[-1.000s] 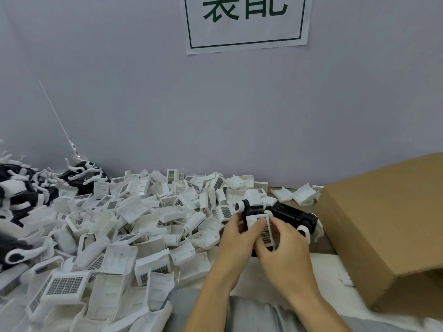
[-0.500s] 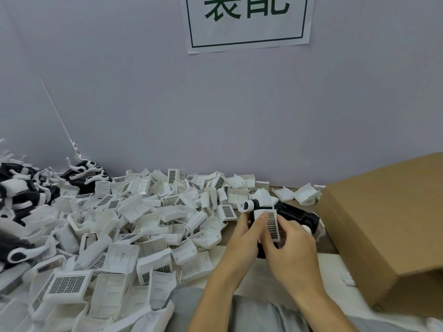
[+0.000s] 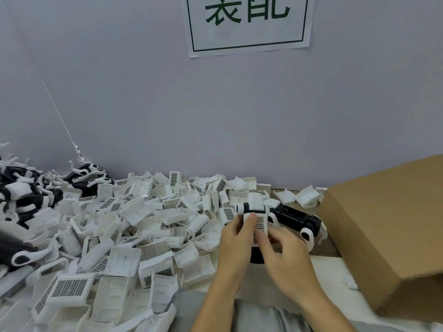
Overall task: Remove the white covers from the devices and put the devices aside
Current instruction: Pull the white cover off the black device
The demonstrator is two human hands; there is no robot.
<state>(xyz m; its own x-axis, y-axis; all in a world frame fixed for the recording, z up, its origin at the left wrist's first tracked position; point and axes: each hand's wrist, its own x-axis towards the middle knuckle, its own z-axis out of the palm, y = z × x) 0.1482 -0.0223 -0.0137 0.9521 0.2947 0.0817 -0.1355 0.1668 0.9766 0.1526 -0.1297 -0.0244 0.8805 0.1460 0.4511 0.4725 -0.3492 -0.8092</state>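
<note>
- A cardboard box (image 3: 388, 236) walls in the right; a heap of white covers (image 3: 124, 226) crowds the left.
- Left hand (image 3: 236, 238) and right hand (image 3: 285, 255) both curl around one device (image 3: 255, 212), thumbs pressing its white cover (image 3: 259, 224).
- Another black device (image 3: 294, 215) lies just behind.

Table (image 3: 322, 251) under heaped white covers (image 3: 134, 226), cardboard box (image 3: 388, 226).

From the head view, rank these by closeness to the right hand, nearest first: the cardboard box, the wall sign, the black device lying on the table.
1. black device, just beyond the right hand, toward the right.
2. cardboard box, farther right.
3. wall sign, high on the wall, farthest.
</note>
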